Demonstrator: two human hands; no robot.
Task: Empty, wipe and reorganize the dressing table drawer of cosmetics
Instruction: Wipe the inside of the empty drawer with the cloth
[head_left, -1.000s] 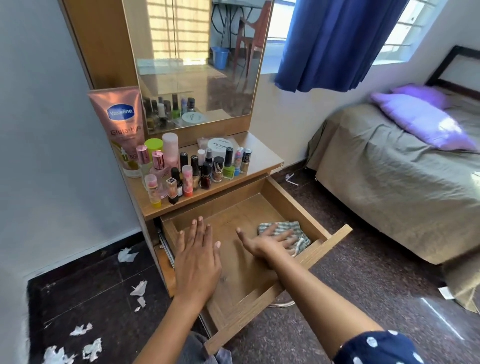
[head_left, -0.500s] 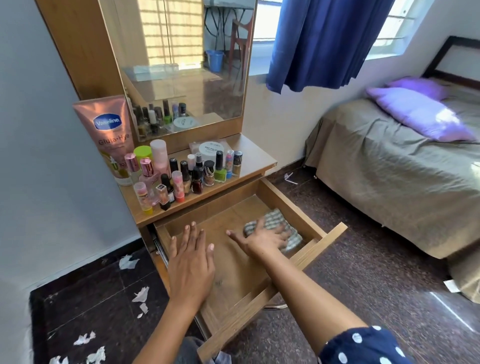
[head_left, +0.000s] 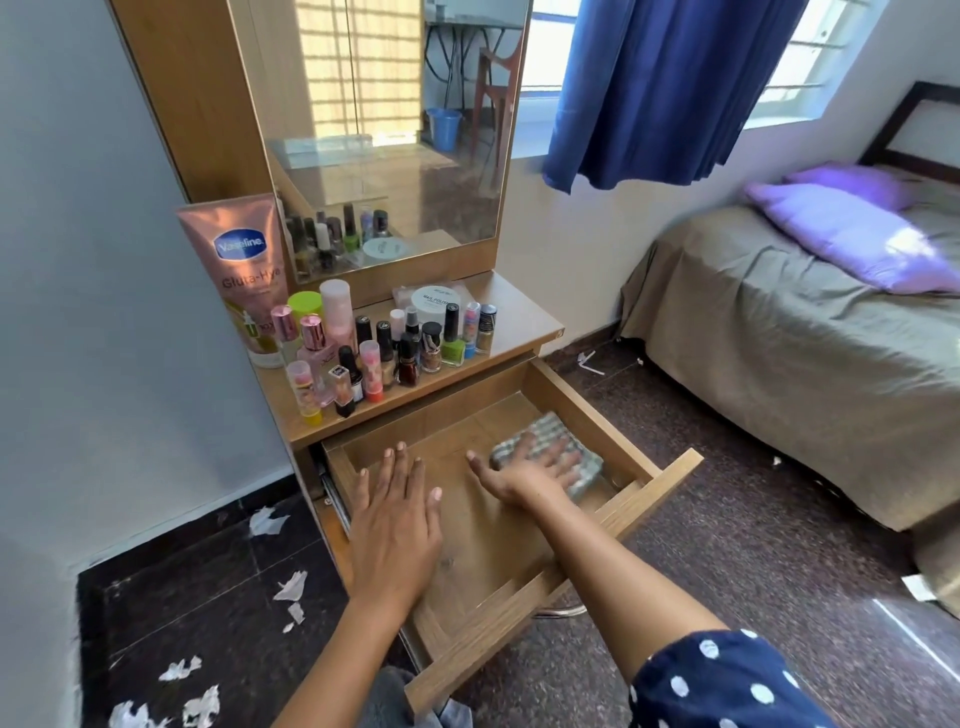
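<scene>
Drawer (head_left: 582, 405) is pulled right out and has nothing in it but the cloth (head_left: 550, 441), with all the little bottles (head_left: 395, 353) parked up on the surface (head_left: 519, 322). The cloth has slid from the front right corner up toward the back right wall over the last second, so wiping is clearly underway. Right hand (head_left: 524, 467) presses flat on the cloth, fingers spread. Left hand (head_left: 395, 525) lies flat at the drawer's left side, holding nothing. Restocking is still to come.
</scene>
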